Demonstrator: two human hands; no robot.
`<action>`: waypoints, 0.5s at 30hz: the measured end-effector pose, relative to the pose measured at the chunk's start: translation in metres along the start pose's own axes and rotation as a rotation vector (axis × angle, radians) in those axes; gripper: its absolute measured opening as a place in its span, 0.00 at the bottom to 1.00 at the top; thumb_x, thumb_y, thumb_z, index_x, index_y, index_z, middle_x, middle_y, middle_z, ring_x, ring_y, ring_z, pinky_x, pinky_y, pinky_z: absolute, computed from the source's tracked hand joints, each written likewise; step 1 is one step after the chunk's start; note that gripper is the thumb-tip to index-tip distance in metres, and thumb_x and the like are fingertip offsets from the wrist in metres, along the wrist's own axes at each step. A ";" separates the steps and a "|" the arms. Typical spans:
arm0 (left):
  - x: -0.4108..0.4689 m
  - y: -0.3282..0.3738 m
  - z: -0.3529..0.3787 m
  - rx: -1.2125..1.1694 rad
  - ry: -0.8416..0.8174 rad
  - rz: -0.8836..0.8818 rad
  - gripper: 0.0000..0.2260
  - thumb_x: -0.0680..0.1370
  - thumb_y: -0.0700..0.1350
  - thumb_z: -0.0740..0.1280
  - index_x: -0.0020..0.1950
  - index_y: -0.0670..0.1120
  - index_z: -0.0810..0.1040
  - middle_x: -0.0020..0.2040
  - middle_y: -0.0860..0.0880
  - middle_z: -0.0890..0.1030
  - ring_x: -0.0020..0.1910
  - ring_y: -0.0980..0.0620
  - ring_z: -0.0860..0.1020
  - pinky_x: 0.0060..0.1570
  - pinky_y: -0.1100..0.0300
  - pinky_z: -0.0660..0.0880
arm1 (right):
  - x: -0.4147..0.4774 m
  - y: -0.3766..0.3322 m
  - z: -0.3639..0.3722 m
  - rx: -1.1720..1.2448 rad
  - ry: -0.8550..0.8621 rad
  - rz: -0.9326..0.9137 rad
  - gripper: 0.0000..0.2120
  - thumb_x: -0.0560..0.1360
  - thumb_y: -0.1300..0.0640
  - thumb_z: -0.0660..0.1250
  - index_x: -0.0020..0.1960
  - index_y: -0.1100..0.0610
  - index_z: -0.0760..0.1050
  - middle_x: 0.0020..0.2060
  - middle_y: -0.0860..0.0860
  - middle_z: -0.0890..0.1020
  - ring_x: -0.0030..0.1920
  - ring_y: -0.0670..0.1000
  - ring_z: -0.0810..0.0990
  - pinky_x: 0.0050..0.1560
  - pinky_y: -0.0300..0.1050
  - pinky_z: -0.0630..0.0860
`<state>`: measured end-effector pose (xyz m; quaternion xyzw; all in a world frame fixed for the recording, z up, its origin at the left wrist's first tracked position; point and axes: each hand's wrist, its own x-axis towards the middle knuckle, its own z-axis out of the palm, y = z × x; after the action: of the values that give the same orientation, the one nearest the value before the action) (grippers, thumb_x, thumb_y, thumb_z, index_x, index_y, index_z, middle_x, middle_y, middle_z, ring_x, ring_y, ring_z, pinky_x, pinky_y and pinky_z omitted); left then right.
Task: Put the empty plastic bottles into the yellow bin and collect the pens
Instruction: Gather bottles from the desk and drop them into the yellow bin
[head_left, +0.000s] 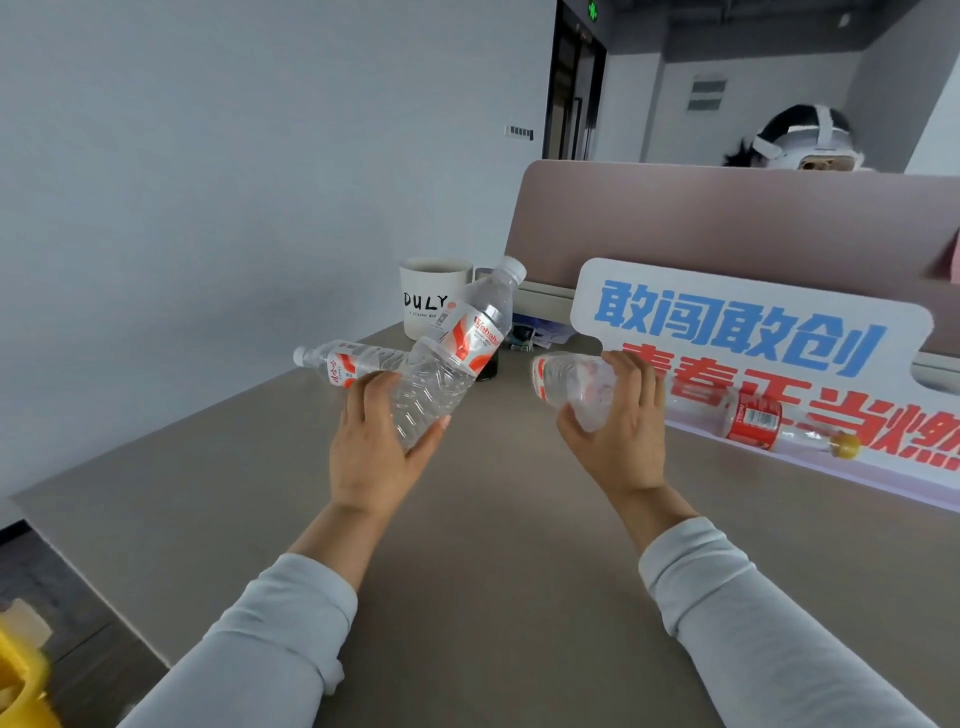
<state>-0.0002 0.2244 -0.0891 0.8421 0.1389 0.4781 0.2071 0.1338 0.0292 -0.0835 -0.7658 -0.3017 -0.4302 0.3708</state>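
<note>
My left hand (371, 441) grips the base of a clear empty bottle (457, 353) with a red and white label, tilted up to the right, cap on. My right hand (621, 426) holds a second clear bottle (566, 384) that points left, its bottom toward me. A third empty bottle (343, 361) lies on its side on the grey desk (493, 571) behind my left hand. A fourth bottle (769, 423) with a red label and yellow cap lies on the sign board at right. The yellow bin (21, 680) shows at the bottom left, below desk level. No pens are clearly visible.
A white cup (426, 301) marked DULY stands at the back of the desk. A white sign board (727, 322) with blue and red characters leans against a pink partition (727, 223). Small clutter (524, 338) lies by the partition. Another person's head shows behind it.
</note>
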 end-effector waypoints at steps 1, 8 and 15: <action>-0.001 0.001 -0.009 -0.014 0.031 0.005 0.26 0.67 0.60 0.65 0.58 0.50 0.63 0.58 0.42 0.74 0.52 0.40 0.77 0.41 0.50 0.76 | 0.002 -0.009 -0.005 0.031 0.037 -0.032 0.28 0.66 0.54 0.71 0.61 0.56 0.62 0.55 0.61 0.75 0.55 0.58 0.72 0.56 0.46 0.70; -0.007 -0.025 -0.118 0.098 0.226 0.001 0.25 0.65 0.63 0.63 0.57 0.52 0.65 0.57 0.43 0.73 0.48 0.41 0.79 0.37 0.52 0.76 | 0.014 -0.109 -0.011 0.329 0.145 -0.191 0.27 0.71 0.48 0.67 0.62 0.60 0.63 0.55 0.64 0.74 0.56 0.56 0.70 0.58 0.43 0.67; -0.047 -0.082 -0.266 0.360 0.382 -0.124 0.25 0.66 0.53 0.73 0.59 0.47 0.70 0.58 0.44 0.73 0.52 0.43 0.77 0.41 0.52 0.75 | -0.018 -0.256 0.040 0.699 -0.091 -0.257 0.28 0.71 0.46 0.66 0.64 0.58 0.61 0.59 0.60 0.72 0.57 0.59 0.73 0.58 0.48 0.71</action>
<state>-0.2563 0.3337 -0.0424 0.7498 0.3095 0.5825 0.0528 -0.0562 0.1988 -0.0347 -0.5672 -0.5403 -0.3098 0.5389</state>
